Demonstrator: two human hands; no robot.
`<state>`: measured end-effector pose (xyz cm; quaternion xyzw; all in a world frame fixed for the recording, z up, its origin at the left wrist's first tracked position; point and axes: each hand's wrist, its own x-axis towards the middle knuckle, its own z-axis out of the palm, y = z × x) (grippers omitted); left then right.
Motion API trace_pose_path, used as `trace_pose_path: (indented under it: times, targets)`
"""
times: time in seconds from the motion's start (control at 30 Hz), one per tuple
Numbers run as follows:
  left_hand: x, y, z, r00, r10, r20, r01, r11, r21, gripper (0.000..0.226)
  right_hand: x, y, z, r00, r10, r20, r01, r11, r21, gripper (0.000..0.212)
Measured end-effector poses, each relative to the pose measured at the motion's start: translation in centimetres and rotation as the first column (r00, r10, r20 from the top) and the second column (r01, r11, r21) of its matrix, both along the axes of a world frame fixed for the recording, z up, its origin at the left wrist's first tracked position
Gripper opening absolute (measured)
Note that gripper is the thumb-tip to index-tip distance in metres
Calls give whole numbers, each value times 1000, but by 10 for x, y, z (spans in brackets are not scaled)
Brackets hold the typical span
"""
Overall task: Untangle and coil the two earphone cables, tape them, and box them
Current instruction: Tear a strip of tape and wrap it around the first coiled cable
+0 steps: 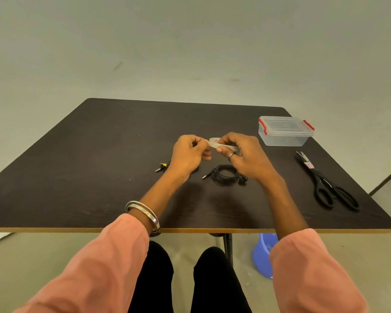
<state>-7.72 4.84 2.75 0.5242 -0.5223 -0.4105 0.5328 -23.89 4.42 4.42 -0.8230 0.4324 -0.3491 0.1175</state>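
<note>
A coiled cable (pixel 225 173) lies near the middle of the table (pixel 99 177), just under your hands. Another cable (pixel 161 167) peeks out by your left wrist. Your right hand (pixel 244 157) grips the tape roll (pixel 221 144). Your left hand (pixel 190 153) pinches its loose end. The scissors (pixel 325 182) lie by the right edge. The shut box (pixel 284 131) sits at the far right corner.

Bare room: plain grey floor (pixel 190 53), one dark table (pixel 99 154).

A dark, faintly glossy wood-grain table (pixel 99 177) holds a clear plastic box (pixel 284 132) with red clips at upper right, black-handled metal scissors (pixel 325 181) and a black rubbery cable coil (pixel 225 172); a polished metal bangle (pixel 142 213) shines lower left.
</note>
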Motion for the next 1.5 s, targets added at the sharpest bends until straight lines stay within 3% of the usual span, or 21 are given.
trace_pose_path:
  times: [0.07, 0.13, 0.37, 0.7, 0.9, 1.03, 1.23, 1.5]
  targets:
    - [-5, 0, 4, 985, -41, -168, 54, 996, 72, 17, -5, 0, 1, 1000, -6, 15, 6, 1000, 3, 15]
    - [-9, -1, 5, 971, -64, -232, 90, 991, 103, 17, -10, 1, 2, 1000, -17, 15, 17, 1000, 5, 15]
    - [-20, 4, 4, 996, 75, 46, -73, 997, -38, 6, -23, 0, 4, 999, -31, -12, 31, 999, -7, 15]
    - [-32, 5, 4, 980, 198, 0, -197, 974, -111, 25, -31, 5, 1, 999, -50, 1, 50, 998, 24, 15]
    - [-25, 3, 2, 999, 2, -40, -4, 999, -53, 33, -38, 9, 2, 999, -43, 21, 42, 997, 59, 15]
    - [-19, 4, 6, 975, -156, -160, 160, 987, 13, 16, -46, 9, 3, 1000, -19, 12, 18, 995, 98, 10]
    - [-16, 5, 10, 915, -230, -332, 280, 954, 110, 12, -51, 9, 6, 1000, -18, -20, 20, 995, 101, 11]
    - [-21, 6, 13, 925, -195, -325, 267, 944, 193, 13, -49, 10, 4, 995, -102, -23, 103, 992, 77, 9]
